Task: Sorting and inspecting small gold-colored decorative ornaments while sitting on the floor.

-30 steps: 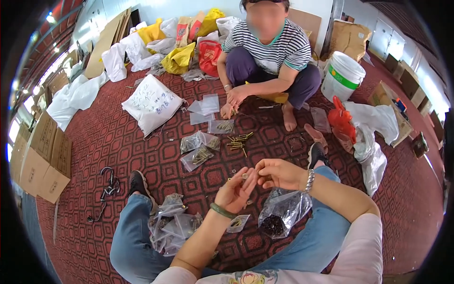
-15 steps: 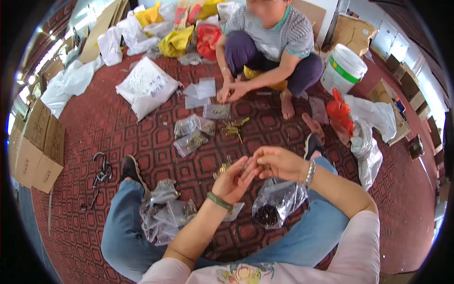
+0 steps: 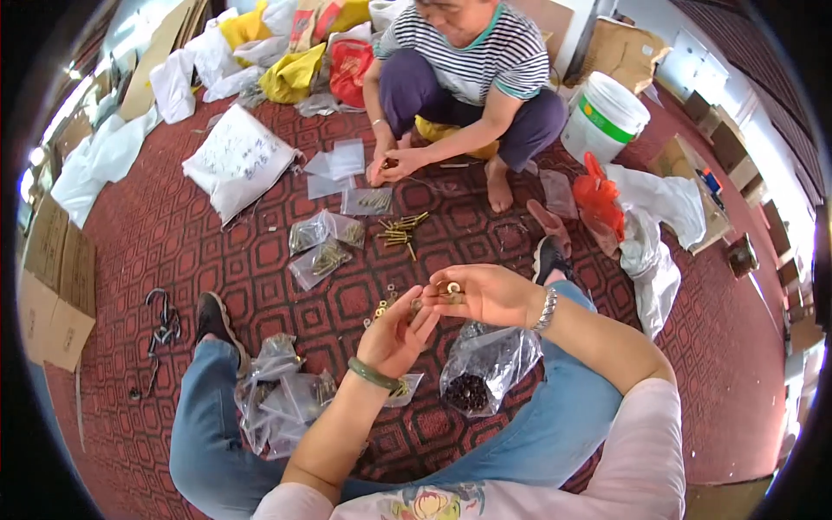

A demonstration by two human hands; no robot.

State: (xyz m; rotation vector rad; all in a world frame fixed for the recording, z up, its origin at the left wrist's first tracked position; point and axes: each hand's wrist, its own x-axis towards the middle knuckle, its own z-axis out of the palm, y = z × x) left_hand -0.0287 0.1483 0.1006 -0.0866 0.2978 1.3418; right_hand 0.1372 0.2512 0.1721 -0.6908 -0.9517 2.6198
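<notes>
Cardboard boxes (image 3: 48,286) lined the far left of the red patterned carpet (image 3: 173,243), with a bundle of metal hooks (image 3: 160,325) lying just right of them. Nearer me, a heap of filled clear bags (image 3: 282,399) rested against my left knee. My left hand (image 3: 399,334) was half curled, palm up, fingers loosely apart and holding nothing I could make out, though a few small brass washers (image 3: 381,308) lay on the carpet just beyond its fingertips. My right hand (image 3: 481,293) was cupped and pinched on a small brass nut (image 3: 452,287), close over the left. Below both hands, a clear bag of dark small parts (image 3: 481,377) sat open on my lap. Farther off, loose brass bolts (image 3: 400,232) and several packed bags (image 3: 325,247) lay on the carpet before a seated co-worker (image 3: 468,87), whose hands were busy too. A white bucket (image 3: 604,117) stood at the far right. Sorting looked partly done: some bags filled, many loose pieces left.
</notes>
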